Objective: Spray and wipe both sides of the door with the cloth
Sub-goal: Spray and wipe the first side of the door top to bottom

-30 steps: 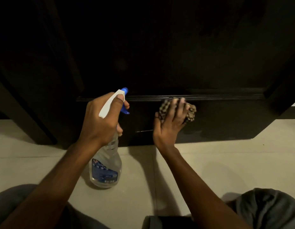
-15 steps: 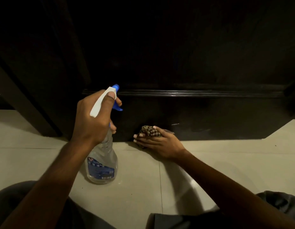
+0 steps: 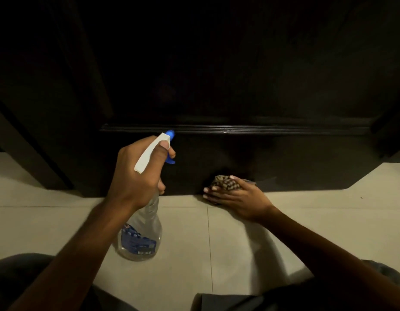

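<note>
Checked cloth (image 3: 227,182) slid right along door (image 3: 284,158) foot | right hand (image 3: 239,198) pressed flat | left hand (image 3: 136,176) gripped spray bottle (image 3: 138,239) | advice: overlap strokes.

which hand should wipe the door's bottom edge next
Right: the right hand presses the brown checked cloth against the bottom of the dark wooden door, while the left hand grips the clear plastic spray bottle.
</note>
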The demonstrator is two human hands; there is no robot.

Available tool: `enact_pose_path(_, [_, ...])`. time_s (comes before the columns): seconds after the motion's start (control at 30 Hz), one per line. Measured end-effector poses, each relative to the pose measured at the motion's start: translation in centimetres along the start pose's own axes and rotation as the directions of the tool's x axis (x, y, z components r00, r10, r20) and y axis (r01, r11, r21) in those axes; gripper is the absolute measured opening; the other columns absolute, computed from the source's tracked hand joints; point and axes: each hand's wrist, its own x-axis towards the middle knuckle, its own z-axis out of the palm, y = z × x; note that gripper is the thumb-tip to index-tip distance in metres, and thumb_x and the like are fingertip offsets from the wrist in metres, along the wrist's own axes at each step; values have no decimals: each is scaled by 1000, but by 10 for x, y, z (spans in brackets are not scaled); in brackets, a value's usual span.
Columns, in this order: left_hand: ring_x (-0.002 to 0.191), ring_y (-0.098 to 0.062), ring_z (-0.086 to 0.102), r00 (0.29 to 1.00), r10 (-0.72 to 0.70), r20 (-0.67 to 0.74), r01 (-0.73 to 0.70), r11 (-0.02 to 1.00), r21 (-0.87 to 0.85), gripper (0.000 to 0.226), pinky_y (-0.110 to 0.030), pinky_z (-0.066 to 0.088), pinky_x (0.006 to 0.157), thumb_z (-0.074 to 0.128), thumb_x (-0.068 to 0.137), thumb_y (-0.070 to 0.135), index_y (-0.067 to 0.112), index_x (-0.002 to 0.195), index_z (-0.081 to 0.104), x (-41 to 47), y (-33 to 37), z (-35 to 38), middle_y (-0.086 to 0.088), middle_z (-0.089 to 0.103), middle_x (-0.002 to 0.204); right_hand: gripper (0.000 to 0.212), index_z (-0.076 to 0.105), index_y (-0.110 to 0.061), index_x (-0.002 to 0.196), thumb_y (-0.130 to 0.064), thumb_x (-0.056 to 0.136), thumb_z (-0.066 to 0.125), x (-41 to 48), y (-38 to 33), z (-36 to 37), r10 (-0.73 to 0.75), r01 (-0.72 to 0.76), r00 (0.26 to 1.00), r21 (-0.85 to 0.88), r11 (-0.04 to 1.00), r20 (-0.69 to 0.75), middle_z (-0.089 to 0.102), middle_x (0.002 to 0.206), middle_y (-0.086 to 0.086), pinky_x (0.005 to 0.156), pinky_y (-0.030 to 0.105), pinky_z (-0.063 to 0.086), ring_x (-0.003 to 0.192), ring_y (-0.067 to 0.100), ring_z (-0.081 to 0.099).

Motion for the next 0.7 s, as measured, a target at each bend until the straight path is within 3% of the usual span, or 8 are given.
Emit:
enact_pose_path(0.1, [38,-13,57,999,4,39,-4,1000,7,42,-22,48,43,42,98,39,6,94,67,-4,6,10,22,66,66,82,7,-29,163,-24,94,52,-23,16,-2,21,-21,1000,-6,1000,23,2,170,-8,125,49,-12,156,11,3])
enact_pose_path(0.2, [40,-12,58,998,8,56,-9,1000,13,40,-19,48,43,42,98,36,6,96,68,-2,11,18,25,65,66,69,16,-32,162,-27,99,45,-16,46,-33,242,-232,960,86,969,-141,8,170,-7,126,50,1,156,12,5])
enact_pose_path(0.3, [38,-13,58,999,-7,48,7,1000,1,41,-19,47,43,41,98,38,8,95,68,3,13,25,14,64,61,66,17,-33,161,-36,102,45,9,71,-63,563,-500,769,263,825,-303,9,170,-6,120,54,20,157,14,5])
enact_pose_path(0.37, [37,-15,58,999,-15,47,16,1000,-21,40,-23,48,42,41,98,38,9,93,68,6,17,30,10,64,63,70,12,-33,162,-37,101,46,23,69,-68,661,-563,668,349,749,-342,0,171,-7,117,53,22,157,15,0])
enact_pose_path(0.43, [36,-16,57,998,-21,59,23,999,-31,40,-25,48,42,41,98,38,9,92,68,7,22,34,13,65,62,70,10,-33,162,-35,101,44,19,52,-51,563,-478,761,307,823,-322,1,170,-7,118,52,17,156,16,6])
enact_pose_path(0.5, [36,-15,57,997,-13,77,15,1000,-26,41,-25,49,42,40,99,37,8,93,68,8,24,40,21,66,64,69,10,-31,163,-28,100,40,-9,33,-19,282,-249,940,181,951,-192,5,170,-8,123,50,5,154,14,13])
enact_pose_path(0.53, [36,-15,57,996,-7,86,9,1000,-23,42,-25,49,42,40,99,39,8,93,68,8,25,42,22,66,64,68,12,-30,163,-25,100,37,-28,28,-5,147,-134,982,116,984,-117,8,170,-10,125,47,-1,154,11,14])
enact_pose_path(0.7, [40,-16,59,994,12,111,-10,1000,-11,40,-20,48,43,41,98,40,11,94,68,11,28,55,16,64,64,63,24,-29,161,-20,99,37,-82,48,13,-13,12,999,44,999,33,16,168,-10,126,46,-2,154,6,6])
